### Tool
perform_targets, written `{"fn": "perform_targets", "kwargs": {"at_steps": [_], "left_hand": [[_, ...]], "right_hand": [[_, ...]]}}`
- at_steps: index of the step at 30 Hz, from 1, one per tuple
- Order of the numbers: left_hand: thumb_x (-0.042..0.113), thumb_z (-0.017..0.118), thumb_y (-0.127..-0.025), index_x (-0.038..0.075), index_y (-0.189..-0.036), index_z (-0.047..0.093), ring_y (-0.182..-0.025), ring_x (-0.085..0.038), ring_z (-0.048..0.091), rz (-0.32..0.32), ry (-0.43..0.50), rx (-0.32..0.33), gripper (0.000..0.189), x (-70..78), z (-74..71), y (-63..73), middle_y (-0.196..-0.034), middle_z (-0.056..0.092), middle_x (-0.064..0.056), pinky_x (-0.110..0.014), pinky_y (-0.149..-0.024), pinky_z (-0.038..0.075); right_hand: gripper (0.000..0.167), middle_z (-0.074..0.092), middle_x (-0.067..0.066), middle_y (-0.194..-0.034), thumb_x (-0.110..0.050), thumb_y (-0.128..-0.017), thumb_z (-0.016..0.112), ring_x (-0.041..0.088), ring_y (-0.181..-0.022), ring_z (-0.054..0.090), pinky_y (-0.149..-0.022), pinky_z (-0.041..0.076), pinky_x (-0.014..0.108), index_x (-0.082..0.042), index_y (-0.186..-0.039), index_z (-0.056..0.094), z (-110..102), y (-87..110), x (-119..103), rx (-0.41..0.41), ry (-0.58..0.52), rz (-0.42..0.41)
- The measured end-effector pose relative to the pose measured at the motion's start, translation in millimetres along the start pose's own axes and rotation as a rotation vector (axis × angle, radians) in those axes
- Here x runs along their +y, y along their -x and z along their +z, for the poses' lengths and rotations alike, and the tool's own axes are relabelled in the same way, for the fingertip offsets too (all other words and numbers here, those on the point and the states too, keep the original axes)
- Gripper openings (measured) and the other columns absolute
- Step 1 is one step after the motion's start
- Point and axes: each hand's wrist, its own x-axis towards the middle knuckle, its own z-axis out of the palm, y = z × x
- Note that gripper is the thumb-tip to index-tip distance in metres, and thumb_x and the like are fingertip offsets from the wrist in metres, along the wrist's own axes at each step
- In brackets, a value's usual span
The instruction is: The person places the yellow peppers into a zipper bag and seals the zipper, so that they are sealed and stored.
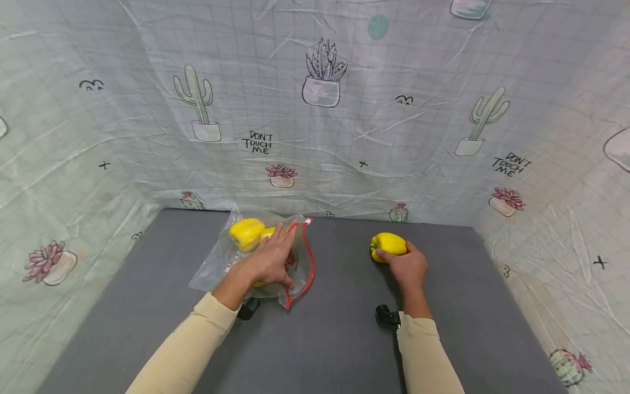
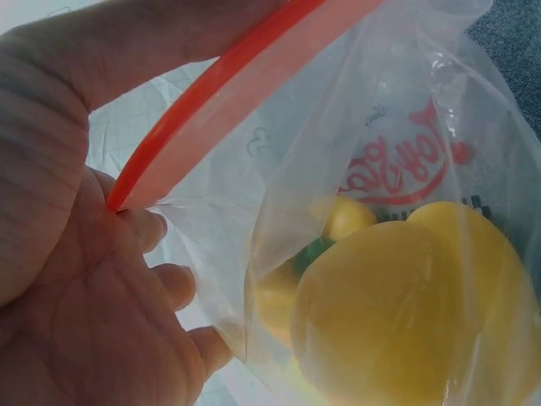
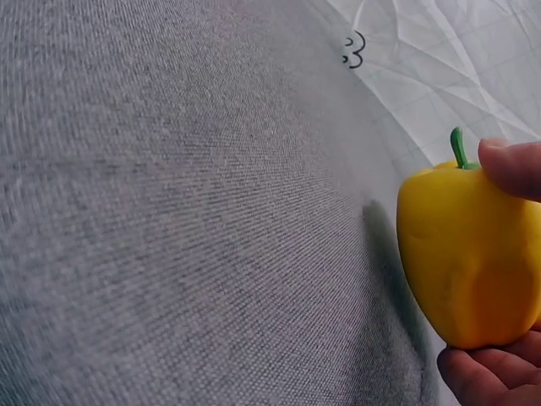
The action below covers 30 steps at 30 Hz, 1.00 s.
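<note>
The right hand [image 1: 409,268] has a yellow bell pepper [image 1: 391,243] to the right of, and well apart from, a clear zip bag [image 1: 209,276]. The pepper's long axis runs roughly left to right, its green stem [image 3: 458,148] toward the bag, whose red zip rim [image 1: 311,268] bows out on the side facing the pepper. The left hand [image 1: 268,262] is the nearer to that rim.

The right hand grips the pepper lengthwise, thumb by the stem end and fingers curled at the other end, spread only as wide as the pepper. Whether the pepper rests on the worktop [image 1: 339,334] cannot be told.

The left hand lies over the bag, thumb and fingers spread wide, touching the plastic near its mouth and gripping no pepper. The left wrist view shows the red rim crossing close to its palm.

Inside the bag, left of and partly beneath that hand, are more yellow bell peppers [image 1: 246,234]; red lettering [image 2: 406,161] marks the plastic. Beyond the worktop hangs a cactus-print sheet [image 1: 275,71].
</note>
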Motion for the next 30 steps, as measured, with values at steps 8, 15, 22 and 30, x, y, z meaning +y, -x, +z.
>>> {"fn": "perform_targets", "kwargs": {"at_steps": [8, 15, 22, 30], "left_hand": [[0.028, 0.097, -0.071, 0.003, -0.167, -0.001, -0.164, -0.042, -0.003, -0.007, -0.001, -0.009, 0.139, 0.5, -1.6, 1.3, -0.177, 0.004, -0.015, -0.069, -0.128, 0.01], [0.028, 0.097, -0.072, 0.003, -0.167, -0.002, -0.164, -0.042, -0.004, -0.013, 0.001, -0.014, 0.139, 1.4, -2.2, 2.0, -0.177, 0.004, -0.015, -0.068, -0.128, 0.01], [0.029, 0.096, -0.073, 0.003, -0.167, -0.002, -0.164, -0.041, -0.005, -0.021, -0.003, -0.021, 0.138, 1.1, -1.6, 2.7, -0.177, 0.004, -0.016, -0.068, -0.129, 0.009], [0.029, 0.097, -0.072, 0.004, -0.167, -0.002, -0.164, -0.041, -0.004, -0.014, 0.0, -0.011, 0.139, 0.6, -0.9, 3.2, -0.177, 0.005, -0.016, -0.068, -0.128, 0.01]], "right_hand": [[0.088, 0.059, 0.026, -0.146, -0.041, -0.083, 0.085, 0.041, -0.126, 0.057, -0.11, 0.047, 0.057, 0.002, -0.152, 0.049, 2.0, 4.1, -3.4, -0.049, -0.028, -0.037], [0.089, 0.058, 0.025, -0.148, -0.039, -0.083, 0.086, 0.041, -0.128, 0.056, -0.111, 0.046, 0.056, 0.002, -0.152, 0.049, 3.2, 7.2, -8.1, -0.071, -0.035, -0.045], [0.088, 0.059, 0.025, -0.147, -0.039, -0.081, 0.087, 0.041, -0.128, 0.057, -0.112, 0.047, 0.055, 0.002, -0.15, 0.051, 4.3, 9.9, -12.6, -0.077, -0.037, -0.051], [0.089, 0.061, 0.024, -0.147, -0.039, -0.078, 0.089, 0.041, -0.129, 0.058, -0.111, 0.047, 0.055, 0.001, -0.149, 0.054, 6.7, 12.3, -17.2, -0.088, -0.035, -0.055]]}}
